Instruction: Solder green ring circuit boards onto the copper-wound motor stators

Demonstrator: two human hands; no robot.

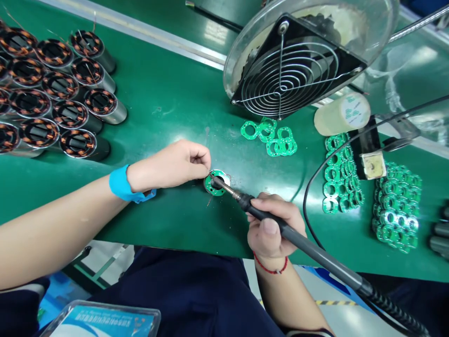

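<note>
A green ring-shaped circuit board point(208, 186) lies on top of a round part on the bench, with thin copper wire ends sticking out around it. My left hand point(177, 162) is closed in a pinch at the board's upper left edge, on what looks like a thin copper wire. In my right hand point(271, 227) is a soldering iron point(312, 248), gripped like a pen. Its tip reaches over the board's centre hole from the right. Whether the tip touches the board or a wire cannot be made out.
Several wound motor stators point(79, 142) stand at the left. Loose ring boards point(249, 131) lie below a fan point(280, 79). Stacked ring boards point(331, 173) and a larger pile point(396, 206) are at the right, near a tape roll point(342, 114) and a sponge block point(373, 165). A cable point(310, 187) curves across the bench.
</note>
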